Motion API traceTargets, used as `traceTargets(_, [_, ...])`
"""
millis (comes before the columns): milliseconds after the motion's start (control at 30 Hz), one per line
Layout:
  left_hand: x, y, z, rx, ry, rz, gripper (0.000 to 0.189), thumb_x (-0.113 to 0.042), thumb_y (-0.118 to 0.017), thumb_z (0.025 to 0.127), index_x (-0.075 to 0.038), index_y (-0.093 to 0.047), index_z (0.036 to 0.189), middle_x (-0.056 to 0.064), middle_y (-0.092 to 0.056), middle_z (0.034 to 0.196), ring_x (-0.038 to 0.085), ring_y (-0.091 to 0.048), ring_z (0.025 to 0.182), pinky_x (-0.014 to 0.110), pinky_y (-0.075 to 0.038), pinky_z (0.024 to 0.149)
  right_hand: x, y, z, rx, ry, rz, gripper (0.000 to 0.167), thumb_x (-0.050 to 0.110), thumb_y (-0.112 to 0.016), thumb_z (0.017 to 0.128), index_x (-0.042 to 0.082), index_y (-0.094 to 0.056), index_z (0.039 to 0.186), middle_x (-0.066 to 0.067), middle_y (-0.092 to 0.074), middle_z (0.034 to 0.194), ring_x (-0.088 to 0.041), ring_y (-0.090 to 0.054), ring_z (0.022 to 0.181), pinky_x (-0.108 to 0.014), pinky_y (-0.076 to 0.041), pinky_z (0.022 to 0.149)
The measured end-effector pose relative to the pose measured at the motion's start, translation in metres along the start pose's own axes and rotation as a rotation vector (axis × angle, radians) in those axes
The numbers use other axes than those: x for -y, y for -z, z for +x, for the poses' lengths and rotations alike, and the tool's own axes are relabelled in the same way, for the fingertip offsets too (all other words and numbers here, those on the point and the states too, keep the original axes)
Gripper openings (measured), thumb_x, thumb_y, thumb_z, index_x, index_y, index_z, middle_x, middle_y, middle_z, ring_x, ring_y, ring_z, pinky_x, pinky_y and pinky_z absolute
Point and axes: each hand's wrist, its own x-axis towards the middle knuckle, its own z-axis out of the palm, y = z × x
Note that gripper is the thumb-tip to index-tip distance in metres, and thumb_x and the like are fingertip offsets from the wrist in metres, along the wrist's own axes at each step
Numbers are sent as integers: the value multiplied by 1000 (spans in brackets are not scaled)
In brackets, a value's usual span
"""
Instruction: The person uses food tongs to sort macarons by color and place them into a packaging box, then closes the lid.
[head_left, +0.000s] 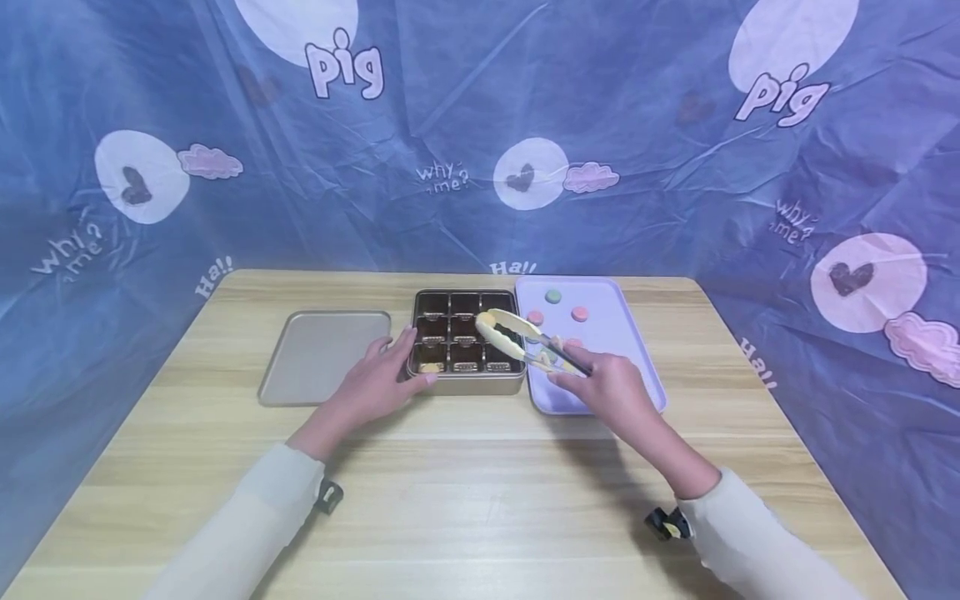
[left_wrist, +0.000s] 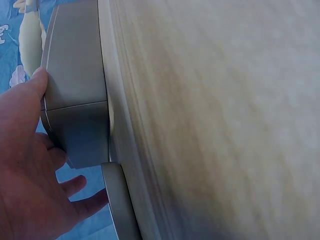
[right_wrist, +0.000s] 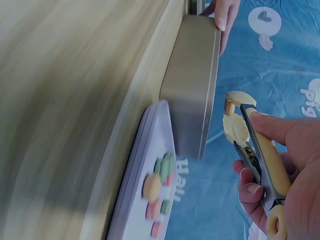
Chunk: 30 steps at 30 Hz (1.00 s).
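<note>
1. Hovering above the divided box point(head_left: 468, 385), a yellow macaron point(head_left: 486, 319) is pinched by tongs point(head_left: 517, 323) gripped in the right hand point(head_left: 618, 390).
2. The box is touched by the spread left hand point(head_left: 377, 381).
3. Likely light and fragile, the macaron is best clasped gently edgewise.

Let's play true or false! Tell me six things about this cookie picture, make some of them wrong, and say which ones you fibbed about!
1. The person's right grip holds the tongs. True.
2. The tongs pinch something green. False: they pinch a yellow cookie.
3. The person's left grip touches the box. True.
4. Pink cookies lie on the purple tray. True.
5. The purple tray is left of the box. False: it is on the right.
6. The brownish tray sits on top of the box. False: the brownish tray lies on the table, left of the box.
</note>
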Motion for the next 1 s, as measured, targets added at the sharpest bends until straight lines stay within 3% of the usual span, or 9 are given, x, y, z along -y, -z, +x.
traceTargets(133, [0, 1, 0, 6, -2, -5, 95, -72, -47, 94, -25, -3, 164, -4, -9, 170, 40, -12, 155, 74, -24, 113, 10, -11, 7, 14, 33, 16, 46, 26, -86, 81, 8, -74, 122, -18, -75, 110, -30, -70, 80, -46, -56, 69])
traceTargets(267, [0, 2, 0, 6, 0, -8, 95, -73, -47, 94, -26, -3, 163, -4, -10, 170, 40, -12, 155, 74, -24, 113, 19, -20, 13, 47, 48, 36, 47, 28, -85, 82, 11, -73, 124, -16, -78, 96, -20, -53, 62, -37, -48, 57])
traceTargets(433, [1, 0, 1, 6, 4, -3, 96, -75, -46, 93, -26, -3, 163, -4, -11, 169, 38, -11, 156, 73, -24, 114, 28, -30, 18, 82, 52, 47, 48, 32, -82, 84, 10, -72, 126, -13, -78, 90, -14, -53, 57, -35, -51, 58])
traceTargets(500, [2, 0, 1, 7, 5, -3, 96, -75, -45, 93, -26, -3, 164, -4, -11, 169, 38, -11, 156, 73, -24, 114, 31, -33, 20, 106, 38, 51, 49, 33, -81, 85, 10, -71, 127, -12, -77, 99, -11, -52, 53, -37, -54, 60])
traceTargets(667, [1, -1, 2, 9, 9, -5, 96, -75, -45, 92, -26, -4, 164, -4, -11, 170, 38, -10, 156, 74, -24, 113, 37, -38, 24, 161, 6, 76, 51, 33, -79, 87, 9, -68, 130, -12, -78, 96, -6, -28, 40, -27, -38, 42])
traceTargets(700, [0, -1, 2, 8, 11, -6, 96, -75, -46, 92, -26, -4, 164, -3, -12, 170, 38, -10, 156, 74, -25, 113, 38, -38, 25, 168, 6, 85, 51, 33, -79, 87, 8, -68, 131, -12, -77, 85, -6, -23, 39, -26, -32, 39])
traceTargets(833, [0, 0, 1, 7, 13, -11, 96, -74, -47, 93, -25, -4, 164, -3, -12, 170, 38, -10, 156, 75, -24, 112, 42, -40, 29, 185, 7, 89, 52, 32, -79, 88, 8, -66, 133, 1, -63, 52, -5, -31, 36, -23, -29, 37])
traceTargets(900, [0, 0, 1, 6, 10, -13, 96, -74, -47, 93, -25, -5, 164, -3, -11, 170, 38, -11, 156, 75, -24, 112, 43, -42, 30, 195, -3, 84, 53, 33, -79, 87, 10, -66, 134, 2, -64, 52, -6, -36, 36, -23, -30, 36])
traceTargets(1000, [1, 0, 1, 5, 3, -14, 96, -73, -47, 93, -25, -5, 164, -4, -11, 170, 38, -11, 156, 75, -24, 113, 43, -45, 32, 198, -13, 66, 53, 33, -80, 86, 10, -66, 133, -3, -76, 72, -6, -38, 37, -24, -31, 37])
